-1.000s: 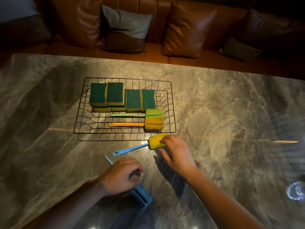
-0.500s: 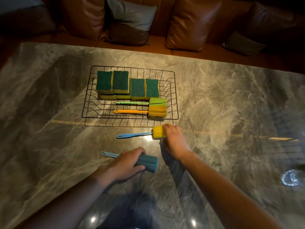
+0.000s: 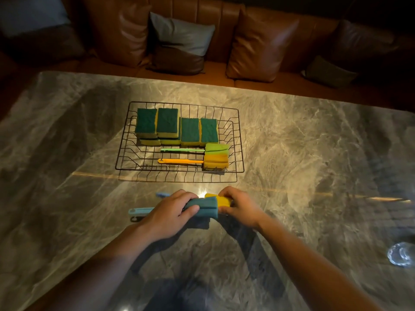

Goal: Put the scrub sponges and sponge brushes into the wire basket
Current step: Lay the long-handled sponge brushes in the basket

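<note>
The black wire basket (image 3: 122, 153) stands on the marble table. Several green-and-yellow scrub sponges (image 3: 177, 129) lie in its far half. In its near half lie a green-handled sponge brush (image 3: 183, 150) and an orange-handled one (image 3: 179, 162), heads to the right. In front of the basket my left hand (image 3: 167, 215) grips the teal head of a blue sponge brush (image 3: 207, 208), its light-blue handle sticking out left. My right hand (image 3: 239, 204) holds the yellow head of another sponge brush (image 3: 222, 200), pressed against the teal one; its blue handle tip (image 3: 162, 194) shows behind my left hand.
A clear glass object (image 3: 402, 254) sits at the table's right edge. A brown leather sofa (image 3: 265, 43) with several cushions runs along the far side of the table (image 3: 314, 153).
My two hands have come together in front of the basket. The teal-headed brush moved right and up, and the yellow-headed brush now lies against it. The view has shifted downward.
</note>
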A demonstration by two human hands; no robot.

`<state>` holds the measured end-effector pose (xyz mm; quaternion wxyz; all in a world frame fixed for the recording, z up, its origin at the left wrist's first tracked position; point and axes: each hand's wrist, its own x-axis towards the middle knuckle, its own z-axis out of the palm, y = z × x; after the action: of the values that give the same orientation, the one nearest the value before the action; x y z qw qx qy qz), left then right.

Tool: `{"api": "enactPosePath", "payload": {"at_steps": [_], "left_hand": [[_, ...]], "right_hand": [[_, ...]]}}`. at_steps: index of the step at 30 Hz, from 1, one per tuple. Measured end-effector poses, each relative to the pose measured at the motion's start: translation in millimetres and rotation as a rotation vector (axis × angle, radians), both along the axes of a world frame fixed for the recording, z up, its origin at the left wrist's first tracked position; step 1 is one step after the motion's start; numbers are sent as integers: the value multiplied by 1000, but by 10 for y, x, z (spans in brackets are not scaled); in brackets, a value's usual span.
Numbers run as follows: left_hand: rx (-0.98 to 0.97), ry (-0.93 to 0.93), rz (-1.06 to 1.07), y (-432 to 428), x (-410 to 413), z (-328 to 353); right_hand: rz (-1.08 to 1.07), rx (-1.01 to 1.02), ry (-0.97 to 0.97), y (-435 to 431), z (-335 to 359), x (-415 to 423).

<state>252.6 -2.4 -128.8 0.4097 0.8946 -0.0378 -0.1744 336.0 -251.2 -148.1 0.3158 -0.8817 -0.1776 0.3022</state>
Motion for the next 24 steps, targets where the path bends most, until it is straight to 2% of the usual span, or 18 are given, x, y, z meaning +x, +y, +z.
{"api": "enactPosePath", "payload": {"at_steps": [4, 7, 13, 16, 20, 24], "left_hand": [[5, -83, 2, 78, 187, 244], [-21, -114, 23, 92, 386, 402], [-29, -98, 100, -57, 941, 502], [-4, -83, 118, -156, 1190, 414], [37, -53, 134, -283, 1450, 275], [42, -12, 149, -391, 1546, 100]], "right_hand": [[33, 100, -61, 5, 332, 320], [-22, 153, -154, 38, 530, 666], [-67, 69, -264, 204, 506, 1366], [-51, 1, -240, 284, 380, 1579], [0, 33, -179, 318, 225, 1687], [-61, 97, -127, 260, 150, 1721]]}}
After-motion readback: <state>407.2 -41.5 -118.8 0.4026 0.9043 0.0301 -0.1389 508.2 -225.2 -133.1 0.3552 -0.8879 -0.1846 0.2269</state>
